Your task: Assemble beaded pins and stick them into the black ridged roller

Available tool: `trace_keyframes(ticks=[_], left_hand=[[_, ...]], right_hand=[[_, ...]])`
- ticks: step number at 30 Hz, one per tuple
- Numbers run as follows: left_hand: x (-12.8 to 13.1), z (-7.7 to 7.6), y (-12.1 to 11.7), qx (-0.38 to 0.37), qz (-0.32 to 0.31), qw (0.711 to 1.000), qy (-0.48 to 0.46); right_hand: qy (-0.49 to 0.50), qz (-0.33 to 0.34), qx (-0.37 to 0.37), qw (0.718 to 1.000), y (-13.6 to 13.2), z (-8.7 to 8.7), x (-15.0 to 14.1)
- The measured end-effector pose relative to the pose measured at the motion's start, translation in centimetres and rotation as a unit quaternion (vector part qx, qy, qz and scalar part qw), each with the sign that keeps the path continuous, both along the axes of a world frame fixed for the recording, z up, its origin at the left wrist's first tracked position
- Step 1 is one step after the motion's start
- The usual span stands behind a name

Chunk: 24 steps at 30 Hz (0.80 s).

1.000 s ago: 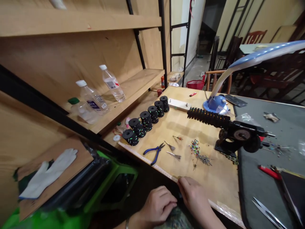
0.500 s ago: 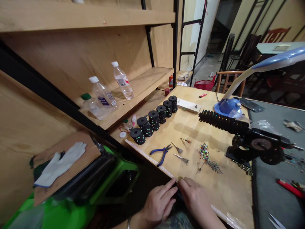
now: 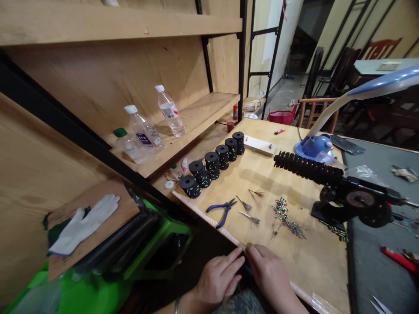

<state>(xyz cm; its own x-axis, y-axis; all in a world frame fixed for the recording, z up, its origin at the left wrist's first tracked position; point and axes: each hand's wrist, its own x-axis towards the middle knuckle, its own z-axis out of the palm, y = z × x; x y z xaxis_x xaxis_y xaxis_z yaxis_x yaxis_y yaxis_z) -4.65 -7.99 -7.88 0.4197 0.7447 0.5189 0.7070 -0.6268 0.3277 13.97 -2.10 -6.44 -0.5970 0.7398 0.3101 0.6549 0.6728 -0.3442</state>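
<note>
At the table's front edge, my left hand (image 3: pixel 218 275) and my right hand (image 3: pixel 267 269) have their fingertips close together. The left fingers are curled and pressed together, the right ones bent in a pinch. Whatever lies between them is too small or hidden to name. A paper measuring strip (image 3: pixel 209 216) runs along the edge up to my fingertips. Ahead of my hands lie blue-handled pliers (image 3: pixel 223 210), small bundles of thin wires (image 3: pixel 250 217), a pile of coloured beads (image 3: pixel 281 208) and a heap of small metal pieces (image 3: pixel 295 227).
Several black spools (image 3: pixel 212 165) stand in a row along the left side. A black cylinder on a machine (image 3: pixel 360 197) and a blue lamp (image 3: pixel 312 147) occupy the right. Bottles (image 3: pixel 170 112) stand on the shelf; a white glove (image 3: pixel 85 222) lies on cardboard at left.
The view has shifted very slightly. Both hands keep nearly the same position and pose at the table edge.
</note>
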Motion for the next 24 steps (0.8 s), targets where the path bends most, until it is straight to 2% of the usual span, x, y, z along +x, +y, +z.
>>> trace_keyframes(ticks=[10,16,24], left_hand=[[-0.6,0.4,0.3,-0.061,0.037,0.997,0.036],[-0.5,0.5,0.1,-0.104,0.072,0.989,0.075],[0.2,-0.1,-0.4,-0.116,0.109,0.978,0.133]], right_hand=[[-0.019,0.010,-0.026,0.999,0.2,0.9,-0.2],[-0.025,0.006,-0.017,1.000,0.2,1.2,-0.2],[-0.023,-0.006,-0.014,1.000,0.0,0.6,-0.2]])
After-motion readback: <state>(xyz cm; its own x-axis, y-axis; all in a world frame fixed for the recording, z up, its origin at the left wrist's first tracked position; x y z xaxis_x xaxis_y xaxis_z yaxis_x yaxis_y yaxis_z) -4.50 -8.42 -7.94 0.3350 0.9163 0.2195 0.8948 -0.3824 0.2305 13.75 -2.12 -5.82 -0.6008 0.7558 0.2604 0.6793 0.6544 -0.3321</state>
